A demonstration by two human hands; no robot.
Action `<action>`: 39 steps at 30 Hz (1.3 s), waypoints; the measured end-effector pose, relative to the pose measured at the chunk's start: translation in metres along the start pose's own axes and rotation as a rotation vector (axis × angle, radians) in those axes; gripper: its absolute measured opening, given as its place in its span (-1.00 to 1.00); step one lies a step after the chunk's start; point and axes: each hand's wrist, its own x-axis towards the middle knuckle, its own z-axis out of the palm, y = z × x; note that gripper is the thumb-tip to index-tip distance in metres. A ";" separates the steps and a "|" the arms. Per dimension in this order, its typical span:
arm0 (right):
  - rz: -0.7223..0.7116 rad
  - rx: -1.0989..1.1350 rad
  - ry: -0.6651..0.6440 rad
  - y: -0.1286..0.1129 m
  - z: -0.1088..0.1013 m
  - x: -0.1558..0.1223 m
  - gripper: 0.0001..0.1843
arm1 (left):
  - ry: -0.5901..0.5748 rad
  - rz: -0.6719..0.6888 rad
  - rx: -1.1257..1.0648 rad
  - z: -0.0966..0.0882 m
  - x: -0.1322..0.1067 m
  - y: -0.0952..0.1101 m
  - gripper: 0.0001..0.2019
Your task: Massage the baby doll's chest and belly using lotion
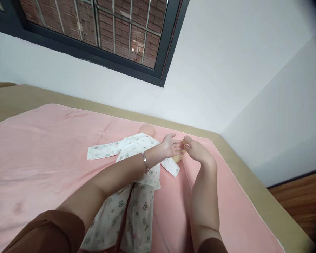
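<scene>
A doll in a white printed top (138, 144) and matching printed trousers (140, 211) lies on a pink blanket (55, 147). Its bare head (146, 130) points toward the wall, and one sleeve stretches out to the left. Over the doll's right side, my left hand (171, 146) is turned palm up with its fingers extended. My right hand (197, 149) faces it, its fingers bent around the upper part of a small yellow printed object (177, 158). My left fingers partly cover this object, so its kind is unclear.
The blanket lies on a tan bed surface (242, 175) that meets a white wall (200, 77). Above is a dark-framed window (158, 75) with metal bars. Brown wood panelling (302, 200) shows at the lower right.
</scene>
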 end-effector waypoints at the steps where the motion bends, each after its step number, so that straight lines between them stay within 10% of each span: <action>1: 0.002 -0.038 -0.009 -0.003 0.000 0.001 -0.58 | 0.002 -0.009 -0.014 0.000 0.001 0.000 -0.60; 7: 0.052 -0.310 0.046 -0.019 0.003 0.008 -0.66 | -0.015 -0.011 -0.068 -0.001 0.003 0.000 -0.60; 13: 0.312 -0.118 0.026 -0.026 -0.001 0.019 -0.69 | -0.033 -0.046 -0.059 0.000 -0.001 0.003 -0.60; 23: 0.361 -0.165 0.052 -0.039 0.008 0.019 -0.67 | -0.103 -0.078 -0.025 0.001 -0.023 0.012 -0.63; 35: 0.320 -0.266 0.097 -0.041 0.016 0.011 -0.57 | -0.077 -0.027 -0.043 -0.040 -0.148 0.009 -0.71; 39: 0.209 -0.140 0.289 -0.065 0.022 -0.010 -0.45 | 0.029 0.111 -0.011 -0.049 -0.173 0.022 -0.64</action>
